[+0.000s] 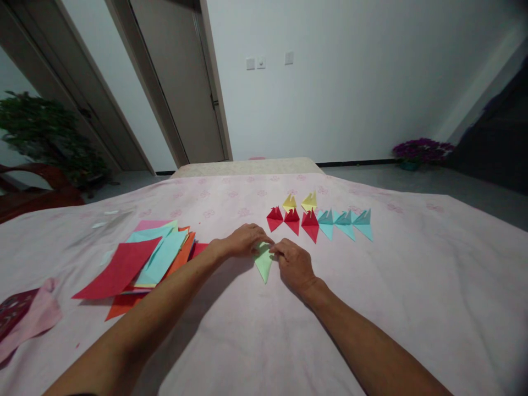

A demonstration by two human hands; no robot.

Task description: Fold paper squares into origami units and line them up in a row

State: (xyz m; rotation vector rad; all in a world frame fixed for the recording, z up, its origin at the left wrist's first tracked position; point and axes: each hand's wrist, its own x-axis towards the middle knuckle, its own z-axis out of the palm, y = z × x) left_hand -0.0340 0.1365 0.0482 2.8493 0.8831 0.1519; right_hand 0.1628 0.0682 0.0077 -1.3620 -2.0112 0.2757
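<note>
A light green folded paper (263,265) lies on the table with its narrow point toward me. My left hand (246,240) is closed on its upper left part, the fingers curling over the top edge. From the other side my right hand (293,264) pinches the paper's upper right edge between thumb and forefinger. The top of the paper is partly hidden under my fingers. Just beyond my hands stand folded paper birds: red ones (292,221), yellow ones (309,202) behind them, and light blue ones (344,224) to the right.
A loose pile of coloured paper sheets (124,267) lies left of my left forearm. At the far left edge is a pink cloth (39,319) beside a dark red item. A pale pink patterned tablecloth (396,308) covers the table. Doors and a white wall stand beyond.
</note>
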